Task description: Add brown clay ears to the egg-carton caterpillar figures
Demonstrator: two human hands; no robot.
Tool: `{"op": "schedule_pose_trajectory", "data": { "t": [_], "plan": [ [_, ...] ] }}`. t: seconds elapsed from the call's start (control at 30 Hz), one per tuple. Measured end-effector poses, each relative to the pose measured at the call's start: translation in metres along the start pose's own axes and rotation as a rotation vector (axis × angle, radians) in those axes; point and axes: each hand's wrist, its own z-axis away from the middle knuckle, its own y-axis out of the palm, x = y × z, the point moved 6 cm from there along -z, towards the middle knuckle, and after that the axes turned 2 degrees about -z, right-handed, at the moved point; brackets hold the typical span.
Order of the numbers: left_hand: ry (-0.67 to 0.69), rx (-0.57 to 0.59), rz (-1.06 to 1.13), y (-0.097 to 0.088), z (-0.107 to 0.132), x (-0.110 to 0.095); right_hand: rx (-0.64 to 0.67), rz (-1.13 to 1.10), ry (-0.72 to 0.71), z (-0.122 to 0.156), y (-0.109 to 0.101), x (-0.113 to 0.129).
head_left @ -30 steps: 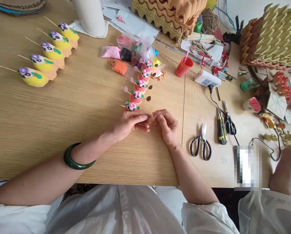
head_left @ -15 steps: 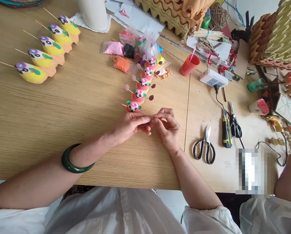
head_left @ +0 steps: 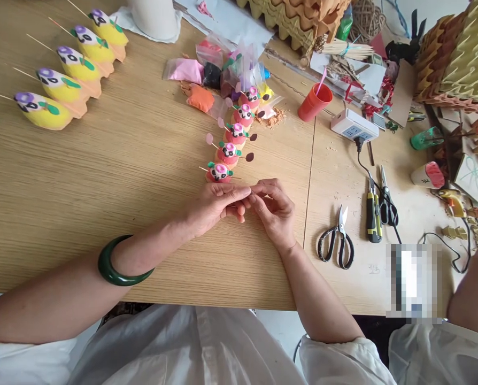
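Note:
My left hand [head_left: 218,204] and my right hand [head_left: 276,208] meet at their fingertips above the table, thumbs and forefingers pinched together. Whatever is between them is too small and covered to make out. Just beyond my left hand sits the nearest pink clay figure [head_left: 218,172], with a white face, green ears and a thin stick on each side. Several similar figures run in a row behind it. Pale pink discs [head_left: 209,139] and dark brown discs [head_left: 249,156] tip the sticks of those farther ones.
Yellow clay figures [head_left: 42,113] stand in an egg-carton strip at left. Clay bags [head_left: 201,99] and a red cup [head_left: 315,101] lie farther back. On the right are scissors [head_left: 337,240], a utility knife [head_left: 373,216] and a power strip [head_left: 353,126]. Another person's arm [head_left: 473,291] is at far right.
The view has shifted slightly, so the far objects sit a little differently. My hands stay pinched together in nearly the same spot, with the left fingers slightly shifted.

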Motion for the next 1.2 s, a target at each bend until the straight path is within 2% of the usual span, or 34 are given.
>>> {"op": "schedule_pose_trajectory", "data": {
  "t": [0.2, 0.47, 0.73, 0.93, 1.03, 1.13, 1.2],
  "plan": [
    [-0.002, 0.009, -0.085, -0.003, 0.003, 0.004, 0.065, 0.001, -0.034, 0.003, 0.004, 0.005],
    [-0.110, 0.053, -0.194, -0.002, 0.010, 0.006, 0.162, -0.011, 0.071, 0.007, 0.002, 0.005],
    [-0.234, 0.083, -0.130, 0.000, 0.015, 0.008, 0.215, 0.014, -0.007, 0.002, 0.001, 0.012],
    [-0.169, 0.093, -0.186, 0.002, 0.014, 0.007, 0.233, 0.061, -0.062, 0.004, 0.001, 0.011],
    [-0.094, 0.087, -0.209, 0.001, 0.011, 0.004, 0.223, 0.040, 0.004, 0.003, 0.002, 0.004],
    [-0.057, 0.070, -0.196, 0.000, 0.007, 0.005, 0.136, -0.054, 0.160, 0.000, 0.001, -0.008],
    [-0.039, 0.079, -0.207, 0.002, 0.005, 0.005, 0.077, -0.106, 0.215, -0.002, 0.001, -0.013]
  ]
}}
